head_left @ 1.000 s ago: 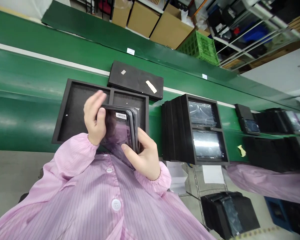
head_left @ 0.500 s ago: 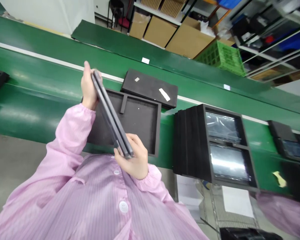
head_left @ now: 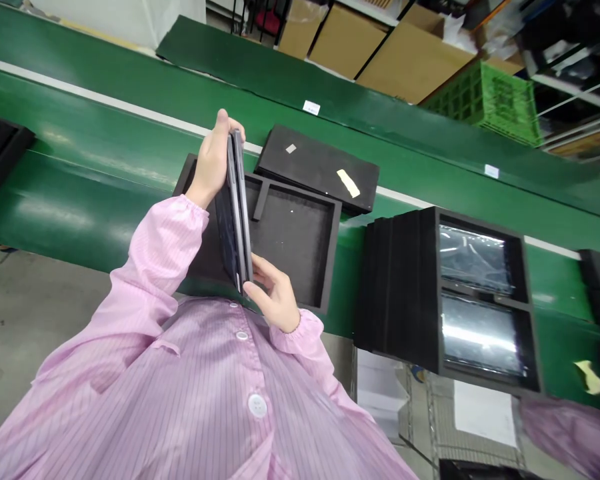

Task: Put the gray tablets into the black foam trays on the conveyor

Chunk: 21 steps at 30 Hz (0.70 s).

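Note:
I hold a thin stack of dark flat panels [head_left: 239, 213] edge-on, upright over a black foam tray [head_left: 330, 257] with two empty compartments. My left hand [head_left: 213, 160] grips the stack's far upper end, thumb and fingers closed round it. My right hand [head_left: 275, 293] pinches the near lower end against my pink striped coat. The panels' faces are turned sideways, so only their edges show.
A black foam lid [head_left: 317, 167] with tape scraps lies behind the tray on the green conveyor [head_left: 80, 167]. A stack of black trays [head_left: 405, 280] holding bagged screens [head_left: 477, 250] stands to the right. Cardboard boxes and a green crate [head_left: 485, 100] sit beyond. Another person's pink sleeve [head_left: 570, 427] shows at lower right.
The panels went from face-on to edge-on, then tipped from slanted to nearly upright. My left hand rose to the top end. The view shifted left.

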Each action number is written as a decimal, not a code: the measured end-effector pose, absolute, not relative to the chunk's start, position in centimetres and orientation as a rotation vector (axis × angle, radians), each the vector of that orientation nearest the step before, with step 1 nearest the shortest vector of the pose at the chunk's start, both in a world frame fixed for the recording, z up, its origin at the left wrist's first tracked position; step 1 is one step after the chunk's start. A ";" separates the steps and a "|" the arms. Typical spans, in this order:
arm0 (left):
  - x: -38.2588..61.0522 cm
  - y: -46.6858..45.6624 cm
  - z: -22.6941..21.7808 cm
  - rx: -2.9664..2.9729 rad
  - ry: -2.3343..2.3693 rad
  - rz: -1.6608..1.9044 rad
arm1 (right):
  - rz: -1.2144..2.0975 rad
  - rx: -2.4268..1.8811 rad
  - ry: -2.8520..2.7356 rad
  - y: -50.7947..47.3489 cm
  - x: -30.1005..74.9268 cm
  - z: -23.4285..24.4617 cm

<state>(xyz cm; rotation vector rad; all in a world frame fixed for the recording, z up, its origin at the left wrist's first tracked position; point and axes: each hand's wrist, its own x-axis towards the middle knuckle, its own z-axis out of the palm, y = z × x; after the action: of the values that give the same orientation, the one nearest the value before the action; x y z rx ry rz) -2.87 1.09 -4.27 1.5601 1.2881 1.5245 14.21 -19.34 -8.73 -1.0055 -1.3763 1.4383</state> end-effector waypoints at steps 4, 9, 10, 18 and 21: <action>-2.1 0.5 -3.6 1.572 1.278 1.500 | 1.532 -1.013 -1.269 -19.3 14.3 -9.2; -1.6 0.1 -3.0 1.593 1.192 1.512 | 1.547 -0.988 -1.218 -19.3 14.3 -9.0; -1.5 0.1 -2.9 1.593 1.182 1.511 | 1.548 -0.985 -1.208 -19.3 14.4 -9.0; -1.0 -0.4 -2.2 1.580 1.181 1.457 | 1.496 -1.061 -1.224 -19.3 14.7 -9.0; -0.8 -0.9 -1.8 1.575 1.205 1.423 | 1.448 -1.100 -1.249 -19.3 14.6 -8.8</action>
<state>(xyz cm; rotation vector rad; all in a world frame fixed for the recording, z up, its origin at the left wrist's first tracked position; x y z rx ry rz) -0.81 -0.86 -1.82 1.5752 1.2045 1.4232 14.59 -19.29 -8.84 -1.0998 -1.2489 1.4480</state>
